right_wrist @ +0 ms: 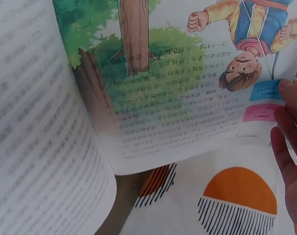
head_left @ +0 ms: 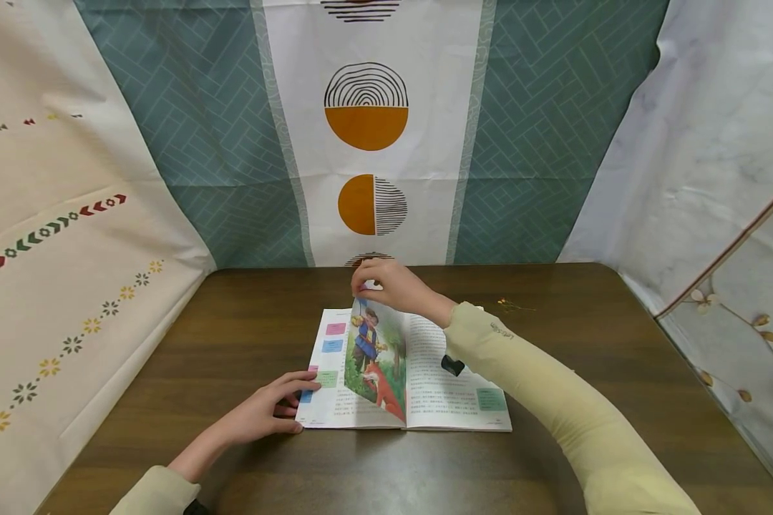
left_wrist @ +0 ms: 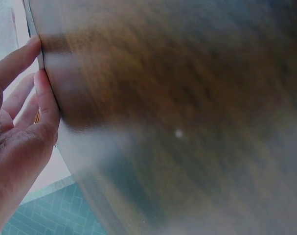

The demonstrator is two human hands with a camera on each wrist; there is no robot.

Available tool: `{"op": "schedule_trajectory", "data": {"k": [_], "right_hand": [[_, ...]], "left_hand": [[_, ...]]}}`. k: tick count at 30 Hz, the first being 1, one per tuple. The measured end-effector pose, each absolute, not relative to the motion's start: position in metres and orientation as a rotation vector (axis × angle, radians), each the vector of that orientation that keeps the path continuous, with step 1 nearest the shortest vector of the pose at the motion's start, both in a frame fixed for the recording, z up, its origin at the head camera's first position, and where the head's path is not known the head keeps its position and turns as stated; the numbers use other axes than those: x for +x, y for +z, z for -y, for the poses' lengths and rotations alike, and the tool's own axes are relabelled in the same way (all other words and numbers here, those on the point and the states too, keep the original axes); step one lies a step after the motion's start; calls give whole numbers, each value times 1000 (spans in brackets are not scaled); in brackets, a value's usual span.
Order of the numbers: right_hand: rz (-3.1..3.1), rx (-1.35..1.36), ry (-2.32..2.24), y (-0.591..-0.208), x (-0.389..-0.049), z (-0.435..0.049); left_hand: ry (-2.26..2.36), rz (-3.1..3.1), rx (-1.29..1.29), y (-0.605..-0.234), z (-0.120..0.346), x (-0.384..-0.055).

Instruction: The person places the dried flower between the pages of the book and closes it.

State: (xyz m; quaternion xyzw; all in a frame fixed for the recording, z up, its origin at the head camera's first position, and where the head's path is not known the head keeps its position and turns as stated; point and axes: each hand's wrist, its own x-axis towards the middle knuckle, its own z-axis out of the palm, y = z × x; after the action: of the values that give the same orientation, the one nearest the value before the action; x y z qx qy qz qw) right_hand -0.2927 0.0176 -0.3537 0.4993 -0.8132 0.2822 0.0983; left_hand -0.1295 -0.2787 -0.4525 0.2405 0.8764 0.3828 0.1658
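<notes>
An open picture book (head_left: pixel 451 400) with printed text lies on the brown table. One illustrated page (head_left: pixel 386 350) stands raised from its spine, showing a figure in blue and an orange fox. At that page's upper corner, my right hand (head_left: pixel 393 286) pinches the paper between thumb and fingers. The right wrist view shows the same right hand (right_wrist: pixel 292 112) at the page edge, beside blue and pink text boxes. My left hand (head_left: pixel 267 408) rests at the book's lower left corner, fingers on the page edge. Up close, the left hand's fingertips (left_wrist: pixel 38 44) touch the book's edge.
The wooden table (head_left: pixel 258 300) extends around the book. A small dried flower sprig (head_left: pixel 514 305) lies behind it on the right. Behind the table hangs a patterned cloth (head_left: pixel 232 129); a cream cloth (head_left: pixel 58 236) hangs on the left and a marbled one (head_left: pixel 702 143) on the right.
</notes>
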Motion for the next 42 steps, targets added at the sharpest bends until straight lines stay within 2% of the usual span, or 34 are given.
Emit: {"op": "schedule_trajectory", "data": {"k": [27, 42], "right_hand": [[2595, 1715, 498, -389, -303, 50], [2725, 1701, 418, -418, -307, 69]], "left_hand": [[1137, -2495, 692, -454, 281, -129], [1147, -2493, 706, -455, 280, -130]]}}
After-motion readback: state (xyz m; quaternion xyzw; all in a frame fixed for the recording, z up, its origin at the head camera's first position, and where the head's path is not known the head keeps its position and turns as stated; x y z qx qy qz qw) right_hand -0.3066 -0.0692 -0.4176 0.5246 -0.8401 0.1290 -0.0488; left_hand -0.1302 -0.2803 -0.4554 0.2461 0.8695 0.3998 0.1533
